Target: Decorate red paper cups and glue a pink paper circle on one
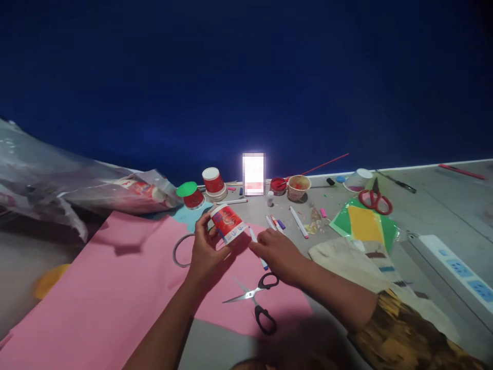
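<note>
Cup [230,222] in L hand [204,244], marker [252,235] in R hand [279,252].

I've L fingers curled round the tilted cup, over pink sheet's [154,288] far edge; R fingers pinched on marker, tip nr cup. Open scissors [250,294] lie nr sheet's near edge.

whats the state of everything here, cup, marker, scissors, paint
Paper cup, held tilted
Left hand, gripping the cup
Right hand, holding the marker
Marker, looks uncapped
Black-handled scissors, open
Red-handled scissors, blades look shut
Red paint pot, open
Pink paper, spread out
</note>
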A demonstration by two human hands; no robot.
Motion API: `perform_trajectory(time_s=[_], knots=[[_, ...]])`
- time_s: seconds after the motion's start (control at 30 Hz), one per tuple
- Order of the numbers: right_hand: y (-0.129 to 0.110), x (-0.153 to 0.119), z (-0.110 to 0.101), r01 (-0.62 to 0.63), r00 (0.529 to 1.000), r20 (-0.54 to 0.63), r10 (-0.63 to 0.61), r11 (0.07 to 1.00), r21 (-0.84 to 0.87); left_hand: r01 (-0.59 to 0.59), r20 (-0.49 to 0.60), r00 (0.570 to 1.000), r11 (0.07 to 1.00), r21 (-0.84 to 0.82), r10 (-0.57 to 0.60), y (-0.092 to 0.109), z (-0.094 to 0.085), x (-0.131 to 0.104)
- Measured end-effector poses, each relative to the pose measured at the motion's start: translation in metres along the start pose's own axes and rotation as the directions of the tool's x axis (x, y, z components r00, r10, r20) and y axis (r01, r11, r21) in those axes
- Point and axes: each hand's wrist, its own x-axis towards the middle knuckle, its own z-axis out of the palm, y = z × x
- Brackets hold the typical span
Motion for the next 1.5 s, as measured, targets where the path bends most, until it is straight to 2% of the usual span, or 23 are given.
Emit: perform_trajectory(time_s=[0.1,0.2,0.27,0.37,0.5,0.6,0.7,0.87,1.0,1.27,1.37,1.43,1.5], knots=[[0.0,0.001,-0.007,-0.044,0.999,0.015,0.044,0.999,0.012,0.065,0.003,0.998,0.998,-0.017,-0.065,0.003,0.0,-0.001],[0.013,0.002,-0.023,-0.195,0.98,0.022,0.195,0.981,-0.001,0.091,0.018,0.996,0.996,-0.011,-0.091,0.003,-0.001,-0.001],[0.028,0.001,-0.037,-0.35,0.937,-0.008,0.35,0.936,-0.042,0.042,0.016,0.999,0.999,0.01,-0.043,0.001,-0.002,0.001],[0.052,0.0,-0.055,-0.542,0.84,-0.031,0.542,0.833,-0.112,-0.023,0.018,1.0,0.998,0.055,0.022,-0.004,-0.005,0.004],[0.074,-0.003,-0.066,-0.65,0.753,-0.025,0.657,0.739,-0.176,-0.019,0.037,0.999,0.997,0.068,0.016,-0.009,-0.006,0.005],[0.079,-0.005,-0.07,-0.677,0.724,-0.005,0.689,0.71,-0.191,-0.025,0.032,0.999,0.996,0.081,0.023,-0.009,-0.005,0.004],[0.074,-0.006,-0.072,-0.653,0.741,0.061,0.668,0.739,-0.166,-0.033,0.03,0.999,0.993,0.11,0.03,-0.008,-0.004,0.003],[0.058,-0.005,-0.066,-0.502,0.825,0.273,0.494,0.864,-0.044,-0.047,0.06,0.997,0.993,0.106,0.04,-0.006,-0.001,0.001],[0.056,-0.005,-0.06,-0.458,0.842,0.326,0.43,0.889,0.009,-0.057,0.096,0.994,0.994,0.096,0.048,-0.006,0.0,0.0],[0.056,-0.008,-0.054,-0.426,0.866,0.3,0.4,0.905,0.021,-0.014,0.084,0.996,0.992,0.122,0.004,-0.012,-0.003,-0.001],[0.055,-0.007,-0.055,-0.415,0.886,0.246,0.392,0.909,0.047,-0.013,0.105,0.994,0.995,0.098,0.003,-0.013,-0.003,-0.002],[0.055,-0.008,-0.058,-0.391,0.915,0.174,0.365,0.907,0.153,-0.004,0.117,0.993,0.997,0.073,-0.005,-0.011,-0.002,-0.002],[0.052,-0.011,-0.063,-0.304,0.952,0.106,0.286,0.871,0.385,-0.018,0.12,0.993,0.998,0.057,0.011,-0.009,0.0,-0.003]])
